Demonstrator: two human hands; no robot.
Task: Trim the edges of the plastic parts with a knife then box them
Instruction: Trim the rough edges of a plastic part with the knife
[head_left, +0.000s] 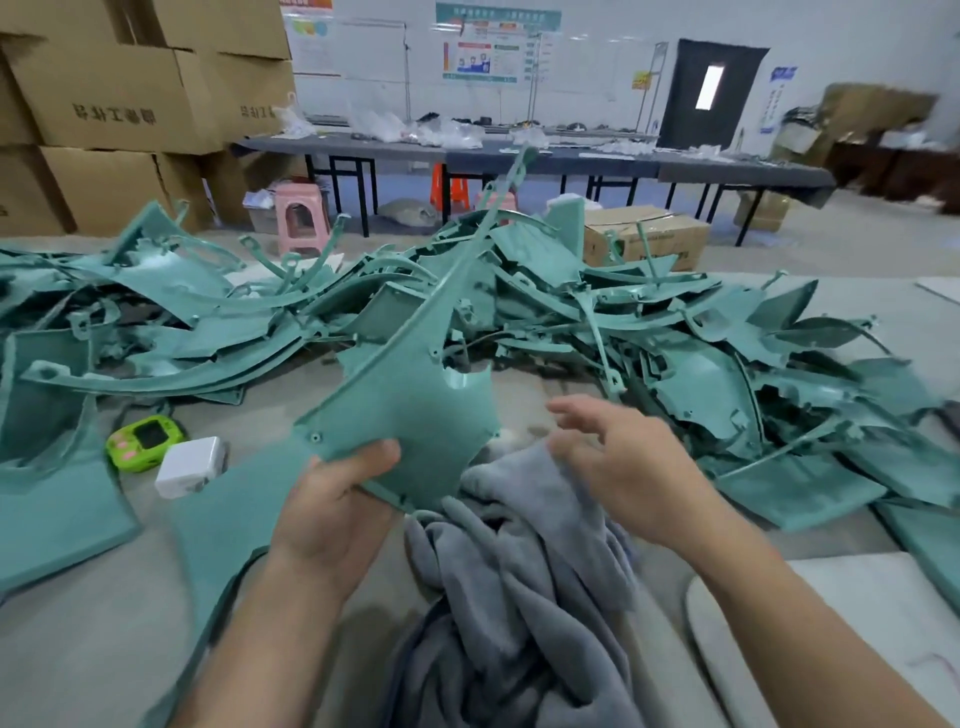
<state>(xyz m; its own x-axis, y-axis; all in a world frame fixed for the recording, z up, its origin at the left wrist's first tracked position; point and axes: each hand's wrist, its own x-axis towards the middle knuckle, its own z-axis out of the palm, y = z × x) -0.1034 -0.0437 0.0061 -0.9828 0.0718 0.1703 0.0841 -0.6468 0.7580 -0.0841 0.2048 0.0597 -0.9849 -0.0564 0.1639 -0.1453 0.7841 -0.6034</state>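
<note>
Teal plastic part (410, 395) held up over grey fleece cloth (519, 571), long tapered end pointing away. Left hand (332, 504) grips its lower edge, thumb on top. Right hand (623, 462) just beside it, fingers spread, holding nothing. Behind: heap of teal parts (649, 332) on table (78, 649). Green gadget (145, 441) touching white charger (189, 466) at left.

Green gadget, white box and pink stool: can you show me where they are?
green gadget (148, 437), head view, on its dark screen
white box (189, 466), head view, on its top face
pink stool (300, 196), head view, on its seat
</note>
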